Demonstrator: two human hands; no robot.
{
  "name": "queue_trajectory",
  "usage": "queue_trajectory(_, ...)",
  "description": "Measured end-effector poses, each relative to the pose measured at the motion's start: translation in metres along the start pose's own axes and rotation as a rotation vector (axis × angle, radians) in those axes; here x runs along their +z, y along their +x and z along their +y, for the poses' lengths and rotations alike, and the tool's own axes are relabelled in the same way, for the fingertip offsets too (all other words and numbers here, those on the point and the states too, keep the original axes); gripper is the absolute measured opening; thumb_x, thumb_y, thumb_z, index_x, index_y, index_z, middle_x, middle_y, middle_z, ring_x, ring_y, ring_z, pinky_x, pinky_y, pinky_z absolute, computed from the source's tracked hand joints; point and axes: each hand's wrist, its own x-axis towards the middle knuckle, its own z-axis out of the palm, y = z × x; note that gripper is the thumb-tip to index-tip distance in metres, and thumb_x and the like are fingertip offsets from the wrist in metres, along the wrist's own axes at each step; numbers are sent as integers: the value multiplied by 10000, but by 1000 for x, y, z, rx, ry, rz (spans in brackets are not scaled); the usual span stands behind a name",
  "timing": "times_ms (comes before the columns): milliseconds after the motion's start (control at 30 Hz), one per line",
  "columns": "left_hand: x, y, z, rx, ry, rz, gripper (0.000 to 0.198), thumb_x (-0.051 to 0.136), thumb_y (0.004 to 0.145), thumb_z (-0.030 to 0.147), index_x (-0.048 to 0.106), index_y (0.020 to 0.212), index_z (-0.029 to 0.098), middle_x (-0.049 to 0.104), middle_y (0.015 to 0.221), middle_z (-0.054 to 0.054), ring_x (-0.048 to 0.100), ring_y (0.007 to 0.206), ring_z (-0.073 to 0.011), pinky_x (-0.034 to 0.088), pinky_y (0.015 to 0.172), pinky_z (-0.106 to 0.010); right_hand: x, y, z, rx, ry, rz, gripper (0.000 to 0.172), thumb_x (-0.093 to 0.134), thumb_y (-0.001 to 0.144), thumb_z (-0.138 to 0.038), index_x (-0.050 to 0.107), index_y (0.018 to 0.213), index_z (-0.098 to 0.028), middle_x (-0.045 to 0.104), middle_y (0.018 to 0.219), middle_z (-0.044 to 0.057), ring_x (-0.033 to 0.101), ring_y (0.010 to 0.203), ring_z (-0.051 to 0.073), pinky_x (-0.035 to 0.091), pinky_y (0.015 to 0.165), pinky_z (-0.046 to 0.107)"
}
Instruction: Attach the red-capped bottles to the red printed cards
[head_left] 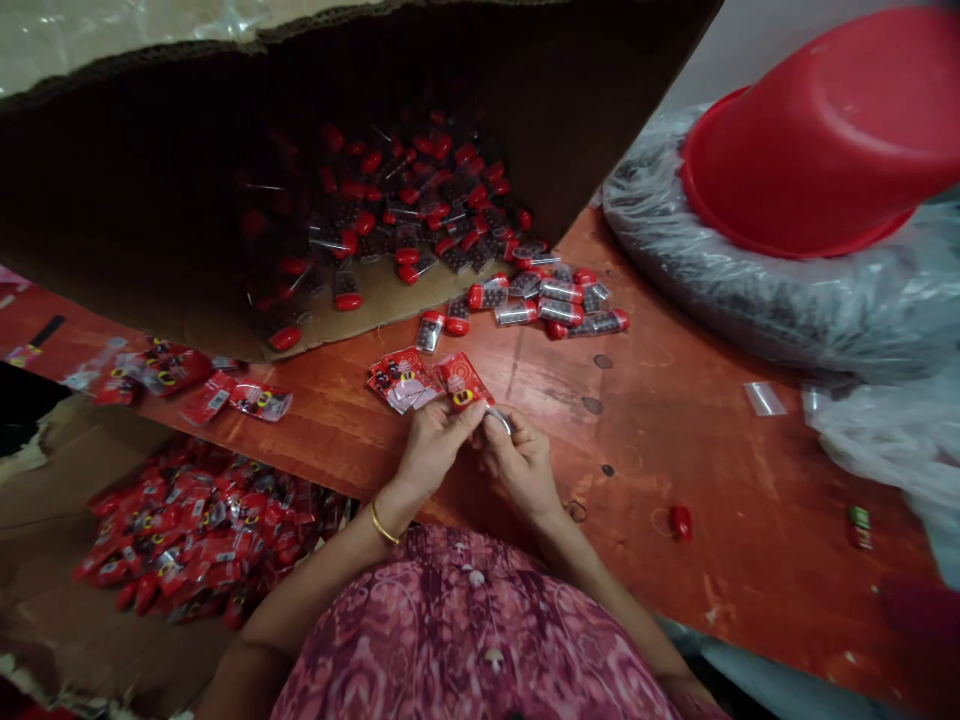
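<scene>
From the head camera, my two hands meet just below the middle of the frame. My left hand [433, 445] pinches the lower edge of a red packet [465, 381], fingers closed on it. My right hand [517, 458] is closed around something small and shiny at its fingertips; my fingers hide most of it and I cannot tell what it is. A short stack of packets [401, 381] lies touching the red packet on its left.

The cardboard box [150, 200] fills the upper left; its inside is dark, so the red-capped tubes [559, 300] spilling from its mouth are hard to make out deeper in. A red basin [825, 140] at upper right is cut off by the frame edge. The desk [712, 450] is worn reddish wood. At lower left, another box of finished packets [202, 540] sits below the desk edge.
</scene>
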Motion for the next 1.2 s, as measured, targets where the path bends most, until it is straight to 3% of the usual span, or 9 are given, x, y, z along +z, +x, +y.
queue_trajectory(133,2,-4,-8,-71,-43,29,423,619,717,566,577,614,158,504,489,31,449,406,-85,373,400,-216,4,3,-2,2,-13,0,356,587,782,-545,557,801,-191,521,550,-63,375,348,41,324,337,179)
queue_trajectory(300,-5,3,5,12,-109,130,360,693,677,497,596,663,150,560,566,16,486,480,-79,393,450,-195,-1,6,-4,1,-39,-245,369,583,783,-546,542,923,-208,593,686,-34,478,428,60,418,444,203)
queue_trajectory(400,-7,5,6,39,-110,193,333,734,647,448,628,711,138,612,634,0,547,579,-98,455,571,-213,-3,7,-1,-40,-60,-200,331,556,819,-519,506,932,-212,568,600,-59,481,413,67,420,465,206)
queue_trajectory(633,-12,-4,3,-64,-188,220,357,761,608,451,612,667,132,608,577,9,544,517,-103,423,498,-215,14,15,12,-135,-163,-157,315,571,802,-523,500,790,-217,555,557,-58,483,420,83,398,415,200)
queue_trajectory(733,-39,-10,18,-152,-272,321,324,793,584,392,615,686,141,657,607,-9,620,577,-137,484,592,-243,18,36,7,-293,-487,-203,308,545,834,-504,562,775,-203,621,644,-1,564,562,125,468,545,248)
queue_trajectory(833,-83,-15,39,-147,-358,588,204,689,737,339,600,680,164,693,668,-20,659,644,-132,514,676,-242,14,79,-2,-511,-948,-142,316,463,903,-426,629,951,-162,689,900,114,617,817,216,487,752,359)
queue_trajectory(967,-131,-18,60,-17,-437,868,372,377,923,403,619,769,167,707,791,-51,669,768,-115,519,753,-229,9,135,-3,-655,-1310,-170,395,444,919,-306,529,1251,-111,530,1325,172,426,1249,311,358,1000,468)
queue_trajectory(1067,-137,-20,60,-99,-371,774,489,309,919,471,636,805,126,709,839,-115,678,791,-161,537,732,-276,6,140,5,-647,-1444,-195,441,457,913,-306,489,1307,-111,463,1405,139,324,1320,340,276,1050,513)
queue_trajectory(1200,-114,-16,38,-85,107,594,383,576,773,479,662,872,119,721,825,-118,685,768,-221,542,747,-361,-7,97,13,-607,-1540,-142,453,422,924,-345,493,1304,-109,453,1417,130,408,1234,334,316,1002,487)
